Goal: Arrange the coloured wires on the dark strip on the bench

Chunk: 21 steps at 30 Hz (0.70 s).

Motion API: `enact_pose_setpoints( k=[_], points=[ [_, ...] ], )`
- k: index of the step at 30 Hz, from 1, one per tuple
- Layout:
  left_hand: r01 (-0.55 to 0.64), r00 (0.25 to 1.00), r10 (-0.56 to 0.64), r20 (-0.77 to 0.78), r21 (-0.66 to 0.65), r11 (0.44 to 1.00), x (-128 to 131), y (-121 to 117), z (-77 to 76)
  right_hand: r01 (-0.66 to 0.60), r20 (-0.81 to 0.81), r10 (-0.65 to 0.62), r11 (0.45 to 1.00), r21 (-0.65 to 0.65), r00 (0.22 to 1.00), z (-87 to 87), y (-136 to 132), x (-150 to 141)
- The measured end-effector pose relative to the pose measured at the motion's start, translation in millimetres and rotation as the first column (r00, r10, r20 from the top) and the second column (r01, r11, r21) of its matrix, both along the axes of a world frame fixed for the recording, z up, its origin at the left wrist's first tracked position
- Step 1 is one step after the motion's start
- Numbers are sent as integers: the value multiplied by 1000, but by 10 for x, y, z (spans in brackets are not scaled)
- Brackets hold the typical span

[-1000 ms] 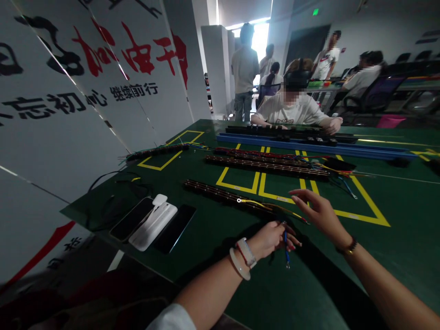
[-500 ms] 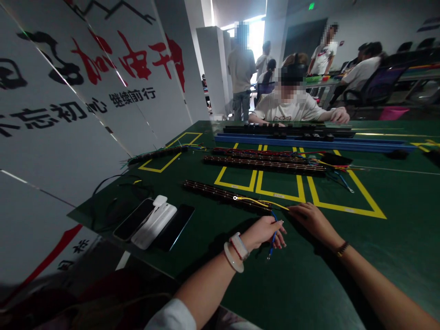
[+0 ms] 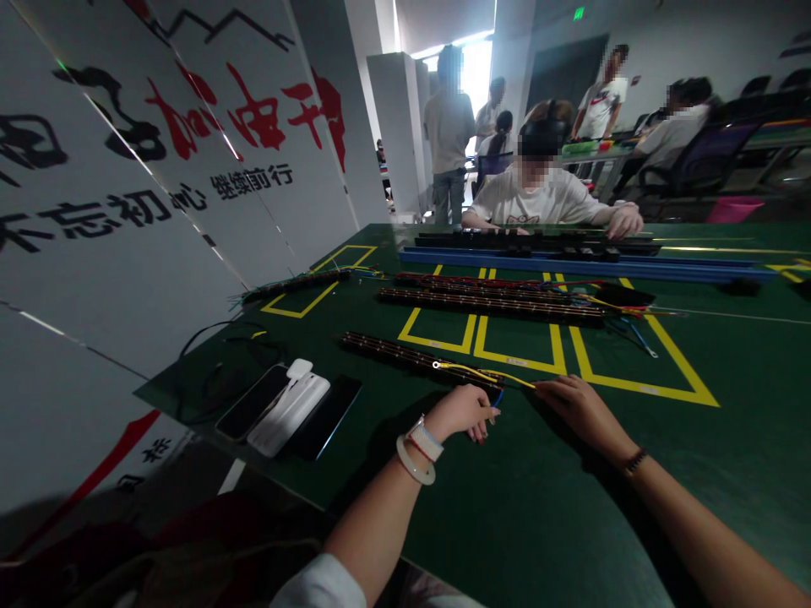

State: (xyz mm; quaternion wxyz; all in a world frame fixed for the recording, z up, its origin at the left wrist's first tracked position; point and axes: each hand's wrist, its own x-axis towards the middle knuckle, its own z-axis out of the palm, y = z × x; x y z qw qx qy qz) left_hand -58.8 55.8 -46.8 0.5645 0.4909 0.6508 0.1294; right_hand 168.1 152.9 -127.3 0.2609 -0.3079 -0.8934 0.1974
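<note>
Head camera view: a white wall [image 3: 209,211] with red and black lettering fills the upper left, beside a green table [image 3: 507,490]. At the table's left end, a dark bundle [image 3: 297,284] with loose coloured wire ends lies near a black cable [image 3: 212,329]. Just below and to the right lie a phone [image 3: 248,407], a white power bank [image 3: 288,418] and a second dark phone [image 3: 326,420].

In the centre, a long dark strip [image 3: 393,353] lies slanting down to the right. At its right end, the left hand [image 3: 459,409], with a watch and a pale bangle at the wrist, is closed around a blue wire [image 3: 498,397], whose loose end is hidden. A yellow wire [image 3: 469,370] with a ring tip runs along the strip. Right of centre, the right hand [image 3: 579,411] pinches that yellow wire's other end between thumb and fingers.

Behind are more strips [image 3: 491,304], a blue rail [image 3: 583,264] and, upper right of centre, a seated person [image 3: 532,198] wearing a dark headset.
</note>
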Motion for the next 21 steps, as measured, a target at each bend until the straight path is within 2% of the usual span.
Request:
enact_pose_setpoints(
  k=[5,9,12,15,18,21],
  points=[
    [-7,987,24,159,-104,995,-6,18,112,18,-25,-20,999,-52,999,48,-4,6],
    [-62,988,79,137,-121,991,-14,20,81,63,-100,-67,997,-47,993,266,-26,-100],
    [-99,985,112,129,-106,989,-14,25,24,3,-104,-5,1000,-17,995,495,-67,-365],
    [-121,981,132,140,-88,989,-4,31,-4,-102,-66,104,994,37,992,675,-125,-761],
    [-131,977,143,155,-87,988,13,30,0,-190,-57,194,979,70,979,740,-166,-1143],
    [-107,973,130,191,-128,986,23,31,-5,-221,-47,225,973,64,973,729,-163,-1360]
  ],
)
